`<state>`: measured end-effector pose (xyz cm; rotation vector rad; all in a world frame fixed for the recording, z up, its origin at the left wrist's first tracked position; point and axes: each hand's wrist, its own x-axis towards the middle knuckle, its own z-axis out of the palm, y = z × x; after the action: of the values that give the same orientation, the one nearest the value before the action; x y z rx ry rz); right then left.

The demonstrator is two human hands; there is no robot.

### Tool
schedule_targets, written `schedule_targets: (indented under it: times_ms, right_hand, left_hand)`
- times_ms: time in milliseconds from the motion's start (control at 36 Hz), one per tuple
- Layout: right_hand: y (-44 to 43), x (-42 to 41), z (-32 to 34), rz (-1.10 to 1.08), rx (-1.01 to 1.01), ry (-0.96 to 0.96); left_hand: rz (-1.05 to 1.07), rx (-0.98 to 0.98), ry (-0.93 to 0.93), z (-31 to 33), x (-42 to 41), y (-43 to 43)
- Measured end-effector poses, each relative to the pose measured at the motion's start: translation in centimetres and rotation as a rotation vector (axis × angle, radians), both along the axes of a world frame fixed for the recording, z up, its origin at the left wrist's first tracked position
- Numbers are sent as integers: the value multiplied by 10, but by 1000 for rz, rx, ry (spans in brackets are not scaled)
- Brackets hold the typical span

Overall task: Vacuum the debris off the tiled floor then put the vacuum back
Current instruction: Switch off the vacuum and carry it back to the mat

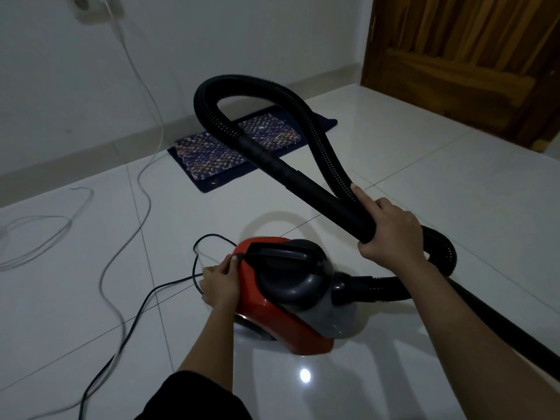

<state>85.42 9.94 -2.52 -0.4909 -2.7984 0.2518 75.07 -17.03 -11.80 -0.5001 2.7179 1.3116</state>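
Observation:
A small red and grey vacuum (281, 316) with a black carry handle sits on the white tiled floor (439, 189) in the middle of the view. Its ribbed black hose (218, 86) loops up and back down, and my right hand (389, 234) is closed around the rigid black tube (303, 183) together with the hose beside it. My left hand (219, 284) rests at the vacuum's rear left edge, fingers pinching the thin black power cord (145, 304) where it meets the body. No debris shows on the tiles.
A patterned blue mat (212, 159) lies by the far wall. A white cable (145, 122) drops from a wall socket (88, 3) and trails over the floor at left, with a coil (39, 237) further left. A wooden door (472, 62) stands at the back right.

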Motion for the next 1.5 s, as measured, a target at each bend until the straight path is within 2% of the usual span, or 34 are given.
schedule_targets:
  times_ms: [83,194,278,861,1167,1417,1500]
  right_hand:
    - [-1,-1,-5,-3,-2,-2]
    - [-1,-2,-10,4,-18,18]
    - [-1,-3,-13,2,-18,27]
    - [0,-7,-20,-12,-12,29]
    - [-2,-5,-14,-40,-20,2]
    - [-2,1,-9,-56,-35,-7]
    - [0,2,-9,-60,-52,1]
  left_hand:
    - [26,105,-26,-5,-2,-3]
    - [24,453,-93,-2,-4,-6]
    - [28,519,-117,2,-6,-7]
    - [-5,470,-66,-5,-7,-8]
    - [-7,540,-114,-3,-8,-9]
    - [-14,357,-88,-3,-7,-6]
    - [-5,349,-22,0,-3,-1]
